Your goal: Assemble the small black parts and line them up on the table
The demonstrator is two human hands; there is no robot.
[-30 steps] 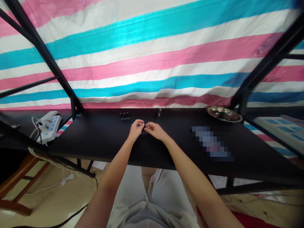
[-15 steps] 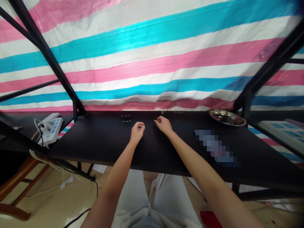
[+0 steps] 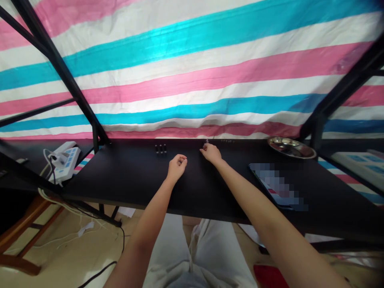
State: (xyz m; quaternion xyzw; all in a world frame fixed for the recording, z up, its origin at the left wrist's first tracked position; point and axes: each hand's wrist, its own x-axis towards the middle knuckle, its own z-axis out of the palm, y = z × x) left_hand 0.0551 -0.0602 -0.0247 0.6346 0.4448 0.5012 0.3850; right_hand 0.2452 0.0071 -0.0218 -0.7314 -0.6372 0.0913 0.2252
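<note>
My left hand (image 3: 177, 166) is held over the middle of the black table, fingers curled and the thumb close to the fingertips. Whatever may be inside it is too small to name. Further back, my right hand (image 3: 211, 153) is bent downward with its fingertips together, close to a tiny pale cluster (image 3: 207, 141) near the table's back edge. What its fingers grip, if anything, does not show. Three small dark cylinders with light ends (image 3: 161, 149) stand in a row left of my hands. Several tiny clear pieces (image 3: 228, 141) lie in a line right of the pale cluster.
A round metal dish (image 3: 291, 148) rests at the table's (image 3: 126, 172) back right. Nearer me lies a dark flat device (image 3: 274, 188), partly blurred out. A white power strip (image 3: 64, 165) with cables sits at left. Black frame bars and a striped sheet (image 3: 192, 86) bound the space.
My right hand has moved slightly back, toward the pale cluster. My left hand stays near the same spot, turned a little. The view has shifted slightly.
</note>
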